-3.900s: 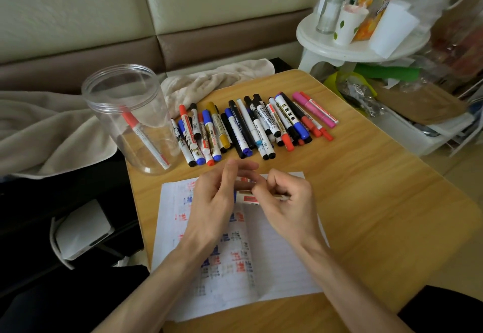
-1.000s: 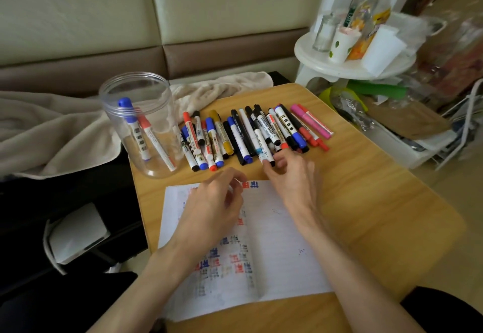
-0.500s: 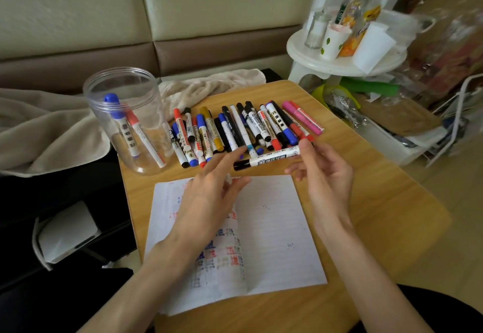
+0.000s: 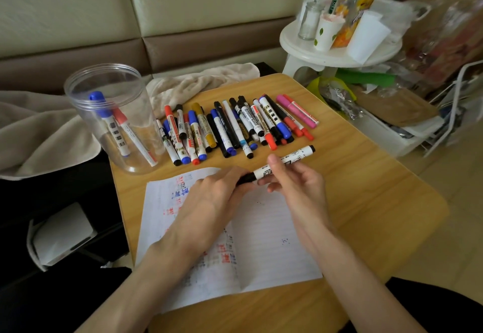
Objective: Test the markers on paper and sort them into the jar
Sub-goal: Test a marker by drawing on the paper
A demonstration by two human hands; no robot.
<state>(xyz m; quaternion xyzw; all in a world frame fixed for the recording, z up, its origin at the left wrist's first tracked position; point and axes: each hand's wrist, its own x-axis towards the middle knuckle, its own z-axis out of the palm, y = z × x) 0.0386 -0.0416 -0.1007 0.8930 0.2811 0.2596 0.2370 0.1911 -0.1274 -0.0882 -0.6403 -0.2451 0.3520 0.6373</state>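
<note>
Above the top edge of the paper (image 4: 266, 241), I hold a black marker (image 4: 300, 152) between both hands, its far end tilted up to the right. My left hand (image 4: 217, 191) has its fingers curled round the marker's black near end. My right hand (image 4: 295, 183) pinches the white barrel between thumb and fingers. Just beyond, the row of markers (image 4: 230, 126) lies on the wooden table (image 4: 366, 188). The clear jar (image 4: 78, 102) stands upright at the table's left corner, with a blue-capped marker (image 4: 111, 126) and a red-capped marker (image 4: 134, 140) leaning inside.
</note>
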